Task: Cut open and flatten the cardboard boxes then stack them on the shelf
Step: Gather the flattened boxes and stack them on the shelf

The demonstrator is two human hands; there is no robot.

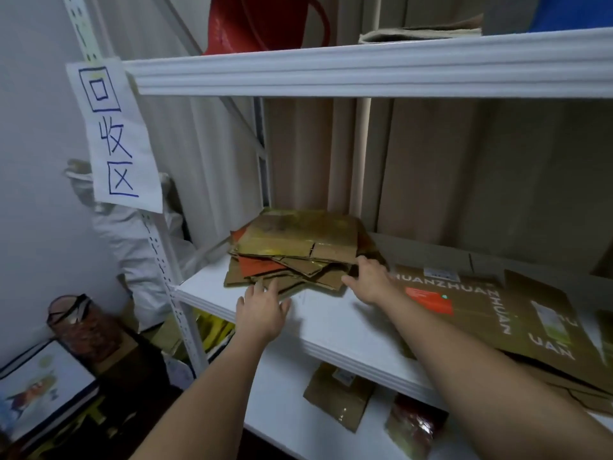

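Note:
A stack of flattened cardboard boxes [298, 250], brown with orange patches and shiny tape, lies on the white middle shelf [335, 327]. My left hand [262, 310] reaches to the stack's front edge with straight fingers touching the lowest sheets. My right hand [368, 277] rests against the stack's right side, fingers extended along its edge. A large flattened box with white lettering and a red patch [491, 307] lies on the same shelf to the right, under my right forearm.
The white upper shelf [365, 71] carries a red bag [265, 24] and cardboard. A handwritten paper sign [112, 134] hangs on the left upright. The lower shelf holds small cardboard pieces [338, 396]. A jar [79, 323] and a box [43, 386] sit at the lower left.

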